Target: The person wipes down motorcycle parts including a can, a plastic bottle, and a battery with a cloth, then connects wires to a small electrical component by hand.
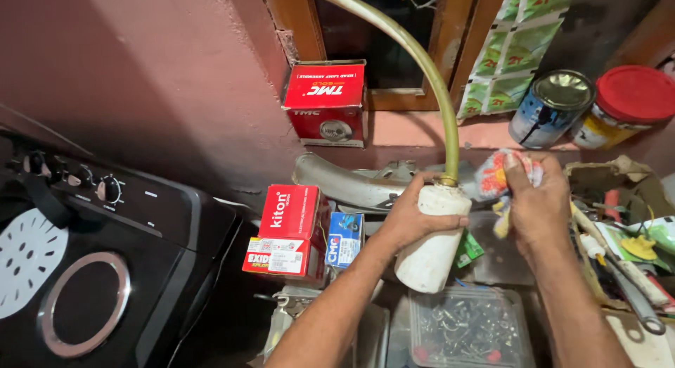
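Low in the frame's centre, left hand [415, 217] clenched an upright white bottle [430, 245], hose [429, 72] rising from its top, while right hand [538, 206], just right, gripped a crumpled cloth [496, 172].

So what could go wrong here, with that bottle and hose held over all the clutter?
The left hand alone holds the white plastic bottle, and the long yellowish hose could tug it loose. Any drip might land in the clear tray of metal parts. The right hand is busy gripping a crumpled rag.
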